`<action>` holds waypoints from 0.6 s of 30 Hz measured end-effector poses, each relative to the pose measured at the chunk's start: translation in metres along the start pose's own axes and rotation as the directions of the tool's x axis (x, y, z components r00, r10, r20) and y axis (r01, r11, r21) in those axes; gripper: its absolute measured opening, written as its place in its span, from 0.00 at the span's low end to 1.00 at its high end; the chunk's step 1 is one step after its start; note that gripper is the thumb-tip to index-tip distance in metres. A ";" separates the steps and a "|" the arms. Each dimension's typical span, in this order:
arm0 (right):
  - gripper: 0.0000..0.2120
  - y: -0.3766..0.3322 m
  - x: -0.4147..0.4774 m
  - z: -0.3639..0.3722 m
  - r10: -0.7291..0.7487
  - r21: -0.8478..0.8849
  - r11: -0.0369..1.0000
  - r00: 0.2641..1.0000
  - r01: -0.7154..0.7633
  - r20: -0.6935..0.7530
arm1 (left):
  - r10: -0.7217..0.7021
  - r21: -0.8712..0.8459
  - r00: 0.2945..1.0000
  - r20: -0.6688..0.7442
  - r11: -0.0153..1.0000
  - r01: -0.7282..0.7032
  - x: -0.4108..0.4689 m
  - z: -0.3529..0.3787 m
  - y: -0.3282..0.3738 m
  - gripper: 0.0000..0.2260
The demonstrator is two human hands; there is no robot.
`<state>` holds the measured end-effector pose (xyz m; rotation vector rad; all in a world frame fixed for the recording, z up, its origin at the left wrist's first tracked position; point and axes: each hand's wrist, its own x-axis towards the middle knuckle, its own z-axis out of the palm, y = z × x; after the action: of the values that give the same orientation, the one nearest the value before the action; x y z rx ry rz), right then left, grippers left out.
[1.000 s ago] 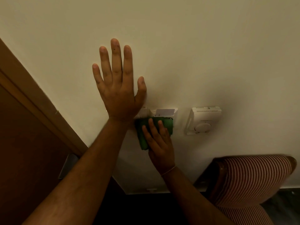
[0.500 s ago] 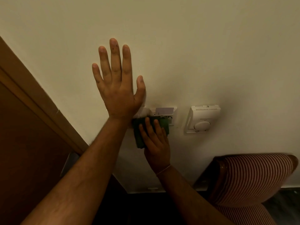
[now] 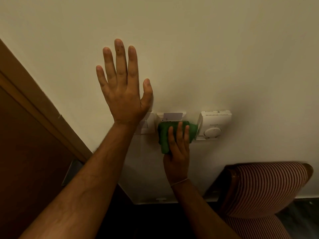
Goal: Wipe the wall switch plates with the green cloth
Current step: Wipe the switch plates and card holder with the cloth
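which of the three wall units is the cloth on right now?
The middle plate, the one with a card in its top slot. The green cloth covers its lower part; the left switch plate is bare.

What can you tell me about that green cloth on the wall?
The green cloth is a soft, bunched rag, bright green and wrinkled, that looks like ordinary fabric. The right hand presses it flat to the wall with fingers spread over its middle. It covers the lower part of the middle switch plate, just under a pale card stuck in the plate's top slot. Its right edge reaches the white thermostat, and a fold hangs down at the left beside the hand.
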<state>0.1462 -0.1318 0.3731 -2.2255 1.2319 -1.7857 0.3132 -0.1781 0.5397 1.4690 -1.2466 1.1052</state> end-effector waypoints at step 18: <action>0.35 0.026 0.009 -0.031 -0.113 -0.036 0.993 0.994 0.113 -0.008 | 0.008 -0.073 1.000 -0.003 0.997 -0.008 0.000 0.006 -0.003 0.30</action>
<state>0.1060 -0.1414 0.3784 -2.3529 1.1705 -1.8294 0.3162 -0.1834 0.5386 1.4085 -1.2791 1.0560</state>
